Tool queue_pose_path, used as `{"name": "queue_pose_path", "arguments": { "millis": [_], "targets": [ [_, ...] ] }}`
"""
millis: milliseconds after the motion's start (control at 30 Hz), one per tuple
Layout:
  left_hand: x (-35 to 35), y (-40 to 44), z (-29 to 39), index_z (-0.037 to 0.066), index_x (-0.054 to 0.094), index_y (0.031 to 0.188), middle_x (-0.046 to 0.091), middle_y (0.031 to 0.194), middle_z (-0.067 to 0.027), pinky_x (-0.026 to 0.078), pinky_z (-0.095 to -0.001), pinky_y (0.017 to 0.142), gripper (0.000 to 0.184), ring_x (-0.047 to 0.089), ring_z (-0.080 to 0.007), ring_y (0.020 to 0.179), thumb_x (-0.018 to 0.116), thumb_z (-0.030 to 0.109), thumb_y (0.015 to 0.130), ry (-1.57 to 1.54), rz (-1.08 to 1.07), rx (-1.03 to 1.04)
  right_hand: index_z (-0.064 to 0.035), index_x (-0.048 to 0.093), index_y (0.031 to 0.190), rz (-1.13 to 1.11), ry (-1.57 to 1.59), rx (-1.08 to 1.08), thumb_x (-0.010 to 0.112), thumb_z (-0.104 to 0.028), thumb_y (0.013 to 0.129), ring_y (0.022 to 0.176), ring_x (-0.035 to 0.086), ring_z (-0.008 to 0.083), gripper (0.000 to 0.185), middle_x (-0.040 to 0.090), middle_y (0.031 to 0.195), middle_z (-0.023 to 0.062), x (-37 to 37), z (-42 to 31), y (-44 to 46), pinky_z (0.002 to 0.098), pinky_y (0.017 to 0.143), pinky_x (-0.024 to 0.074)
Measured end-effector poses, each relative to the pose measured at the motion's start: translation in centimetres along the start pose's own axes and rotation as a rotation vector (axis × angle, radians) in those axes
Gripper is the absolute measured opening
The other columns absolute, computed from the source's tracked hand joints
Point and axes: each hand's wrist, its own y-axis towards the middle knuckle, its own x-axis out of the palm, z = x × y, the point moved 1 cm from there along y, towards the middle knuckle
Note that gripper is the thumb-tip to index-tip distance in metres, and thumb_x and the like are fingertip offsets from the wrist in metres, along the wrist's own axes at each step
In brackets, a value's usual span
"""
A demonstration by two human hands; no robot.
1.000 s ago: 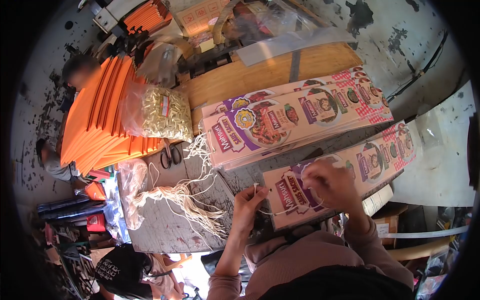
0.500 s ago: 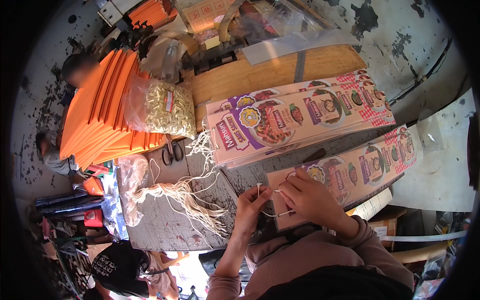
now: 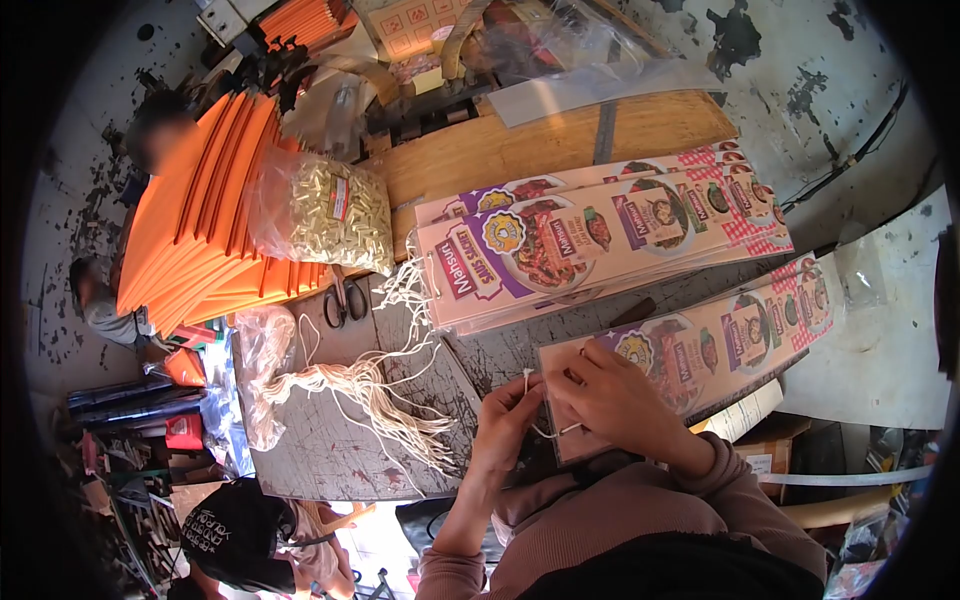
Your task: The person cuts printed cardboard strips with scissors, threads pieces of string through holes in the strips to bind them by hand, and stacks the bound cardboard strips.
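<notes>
A long printed card (image 3: 700,345) in a clear sleeve lies at the table's near right edge. A thin white cord (image 3: 545,434) loops from the card's left end. My left hand (image 3: 505,425) pinches this cord beside that end, and a short tip sticks up above the fingers. Over the left end of the card, my right hand (image 3: 615,400) has its fingers curled together close to my left fingertips; they mostly hide the cord there. To the left lies a bundle of loose white cords (image 3: 370,395).
Behind is a stack of similar corded cards (image 3: 600,235). A bag of small gold-coloured pieces (image 3: 335,210), black scissors (image 3: 345,303) and a pile of orange folders (image 3: 205,220) stand to the left. Other people (image 3: 235,540) are at lower left and far left.
My right hand has turned so its fingers are more curled over the card's end, covering the cord seen between the hands before. My left hand keeps its pinch.
</notes>
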Motion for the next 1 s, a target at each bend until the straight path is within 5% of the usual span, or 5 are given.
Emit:
{"name": "queue_pose_path", "arguments": {
  "millis": [300,367,600,833,1000],
  "targets": [
    [-0.4,0.4,-0.6,0.005,0.049,0.095,0.052,0.065,0.0011,0.029,-0.0194,0.046,0.009,0.04,-0.0036,0.051,0.046,0.012,0.091,0.066,0.089,0.08,-0.0042,0.052,0.089,0.017,-0.1,0.082,0.056,-0.039,0.08,0.087,0.049,0.0268,0.036,0.051,0.087,0.0098,2.2,0.9,-0.4,0.0365,0.071,0.0428],
    [-0.1,-0.5,1.4,0.005,0.047,0.097,0.053,0.062,-0.0057,0.035,-0.0246,0.046,0.01,0.047,-0.0095,0.051,0.042,0.012,0.093,0.785,0.208,0.309,-0.0037,0.052,0.09,0.031,-0.088,0.083,0.056,-0.042,0.078,0.087,0.049,0.0275,0.04,0.051,0.088,0.0106,3.1,1.9,-0.6,0.0375,0.072,0.0425],
    [-2.1,-2.0,2.2,0.005,0.048,0.092,0.043,0.056,0.0025,0.028,-0.0207,0.045,0.01,0.038,-0.003,0.051,0.041,0.013,0.092,0.855,0.337,0.473,-0.0002,0.05,0.094,0.025,0.063,0.08,0.06,-0.044,0.075,0.086,0.048,0.0318,0.049,0.05,0.089,0.014,4.6,4.6,-1.7,0.0402,0.074,0.0411],
    [1.8,-5.5,4.0,0.003,0.052,0.091,0.046,0.068,0.0038,0.025,-0.0156,0.047,0.007,0.035,0.001,0.056,0.046,0.006,0.09,0.516,0.256,0.545,-0.0017,0.052,0.103,0.106,0.321,0.015,0.066,-0.024,0.075,0.087,0.049,0.0318,0.039,0.05,0.096,0.0137,0.4,1.4,-0.2,0.0397,0.076,0.0404],
    [4.8,-3.6,2.1,0.004,0.048,0.101,0.052,0.09,-0.0037,0.041,-0.0223,0.074,0.011,0.05,-0.0083,0.084,0.042,0.01,0.093,-0.087,0.068,0.45,-0.0077,0.059,0.107,0.339,0.43,-0.093,0.069,-0.005,0.071,0.076,0.058,0.0214,0.037,0.057,0.09,0.0088,-1.4,-1.4,0.6,0.0292,0.059,0.0478]
  ]
}}
